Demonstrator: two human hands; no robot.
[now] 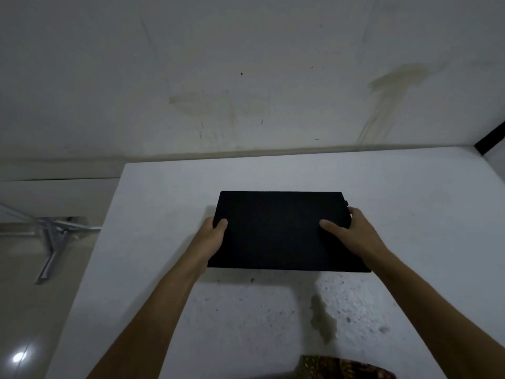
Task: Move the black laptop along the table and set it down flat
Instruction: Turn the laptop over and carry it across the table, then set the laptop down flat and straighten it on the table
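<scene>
Mid-counter (169, 203), toward the far wall, sits your black laptop (281, 231), closed, long axis running left-right across you. It looks flat or nearly so; can't tell if the near edge is lifted. Your left hand (213, 236) clamps the left short edge, right hand (352, 231) the right, thumbs on top. Both grips are symmetric, neither nearer, so any slide stays square if you move both together.
</scene>
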